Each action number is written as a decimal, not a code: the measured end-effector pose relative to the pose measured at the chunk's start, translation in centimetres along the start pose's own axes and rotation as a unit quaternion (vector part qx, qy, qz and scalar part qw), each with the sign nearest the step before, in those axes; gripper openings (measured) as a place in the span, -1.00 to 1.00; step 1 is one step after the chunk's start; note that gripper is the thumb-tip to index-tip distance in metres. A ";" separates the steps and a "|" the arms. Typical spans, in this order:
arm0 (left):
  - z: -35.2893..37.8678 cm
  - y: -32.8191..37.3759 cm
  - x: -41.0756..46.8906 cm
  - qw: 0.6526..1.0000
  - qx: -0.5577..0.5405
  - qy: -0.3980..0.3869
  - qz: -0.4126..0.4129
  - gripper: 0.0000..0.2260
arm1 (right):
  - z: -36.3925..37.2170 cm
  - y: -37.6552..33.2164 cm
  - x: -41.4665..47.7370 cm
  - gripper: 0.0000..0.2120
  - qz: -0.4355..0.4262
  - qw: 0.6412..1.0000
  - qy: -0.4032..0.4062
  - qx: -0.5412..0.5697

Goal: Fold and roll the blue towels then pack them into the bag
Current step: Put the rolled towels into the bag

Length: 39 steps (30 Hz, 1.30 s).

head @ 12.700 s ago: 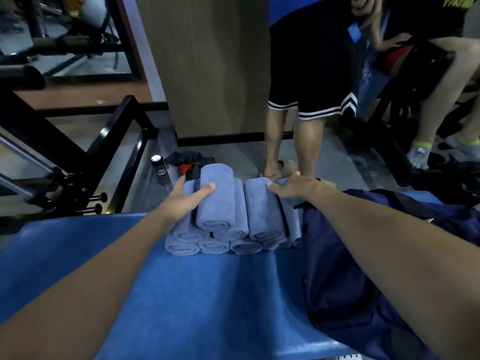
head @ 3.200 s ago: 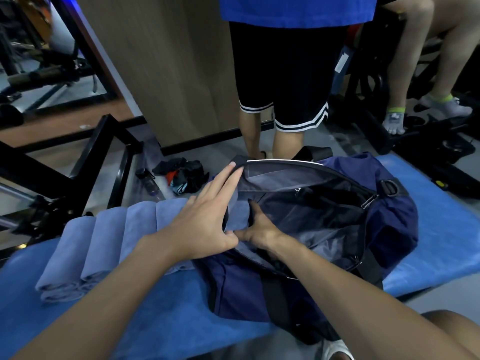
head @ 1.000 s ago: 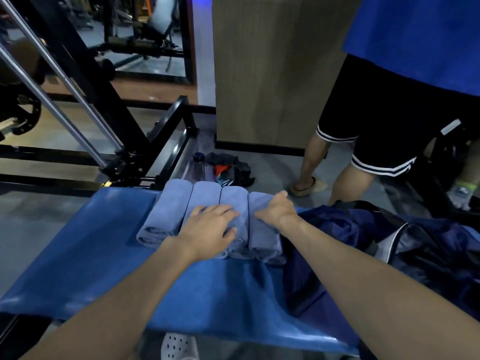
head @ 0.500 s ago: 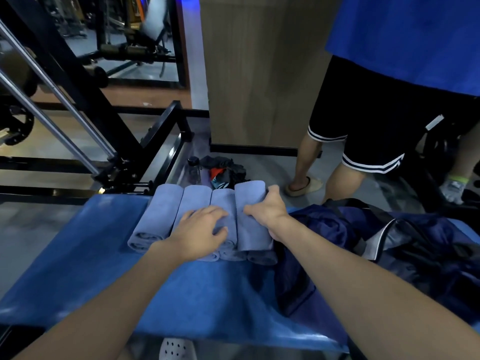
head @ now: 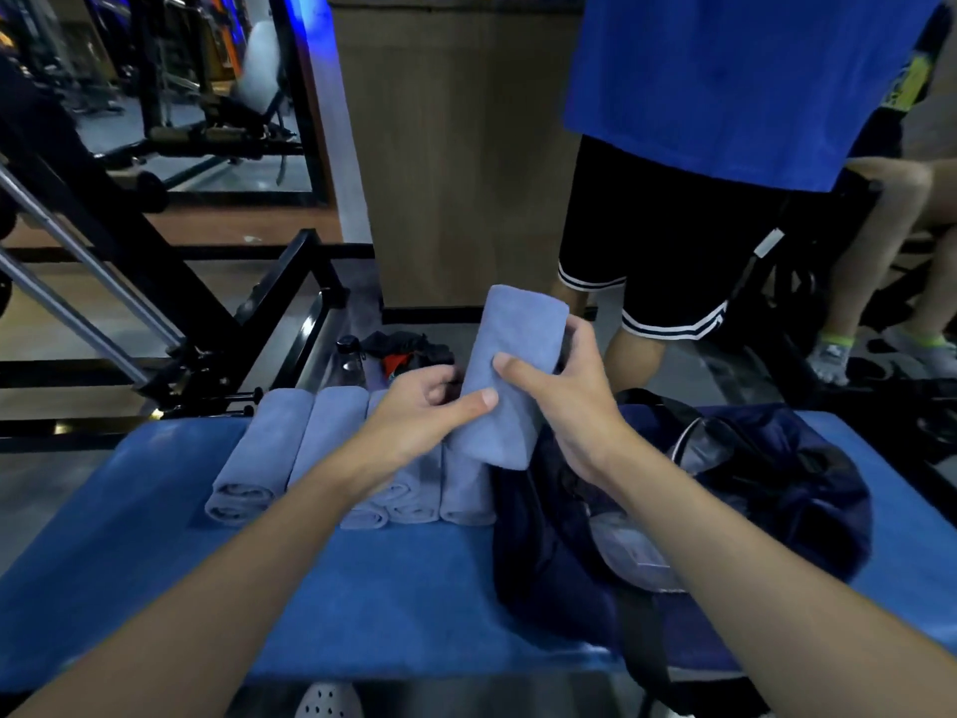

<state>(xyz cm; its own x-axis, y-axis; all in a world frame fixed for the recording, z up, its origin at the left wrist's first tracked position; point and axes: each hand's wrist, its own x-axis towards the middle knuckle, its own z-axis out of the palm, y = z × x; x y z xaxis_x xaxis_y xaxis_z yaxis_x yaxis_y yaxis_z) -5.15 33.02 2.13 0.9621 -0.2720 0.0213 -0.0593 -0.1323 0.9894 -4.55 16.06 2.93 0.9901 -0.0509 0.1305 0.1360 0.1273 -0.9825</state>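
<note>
At the left of the blue table [head: 155, 536] the rolled towels [head: 279, 448] not yet packed lie side by side in a stacked row. Just right of them the left grip [head: 422, 409] pinches the lower half of the one towel roll [head: 510, 349] held in the air, thumb laid across its front and fingers curled behind. The right grip [head: 562, 401] wraps the same roll from the other side, thumb on the front and fingers round the far edge. The roll hangs clear of the row, tilted with its far end up. Its near end is just above the rightmost towels and beside the edge of the dark blue bag [head: 777, 489], which slumps on the right of the table with grey lining showing. The step in hand looks to be carrying this roll across into the bag. To do it well, both grips should squeeze evenly round the roll's middle so that its outer layer cannot unwind, and the roll should travel level. The bag's mouth looks partly collapsed, so one grip may need to let go and hold the rim open. The other can then lower the roll flat along the bottom, snug against a side wall, leaving room for the others.
</note>
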 end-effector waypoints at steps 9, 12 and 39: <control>10.5 2.0 1.8 0.988 0.138 -0.036 0.055 -0.72 | -11.1 -1.1 -2.9 -0.33 -0.030 0.998 0.057 -0.017; 12.5 1.0 2.7 0.948 0.287 -0.028 0.138 -0.92 | -15.6 -0.8 -3.9 -0.30 -0.029 0.993 0.098 -0.064; 15.0 0.4 7.9 0.715 0.668 -0.032 0.202 -0.17 | -20.9 6.4 -4.3 -0.21 0.108 0.987 0.020 -0.119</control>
<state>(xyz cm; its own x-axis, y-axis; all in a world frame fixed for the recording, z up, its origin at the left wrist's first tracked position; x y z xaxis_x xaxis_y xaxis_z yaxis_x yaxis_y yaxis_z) -1.60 16.48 0.56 0.7824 -0.5835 0.2177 -0.5725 -0.8115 -0.1173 -8.61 -3.65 -6.73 0.9924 -0.0882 -0.0863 -0.0947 -0.0958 -0.9909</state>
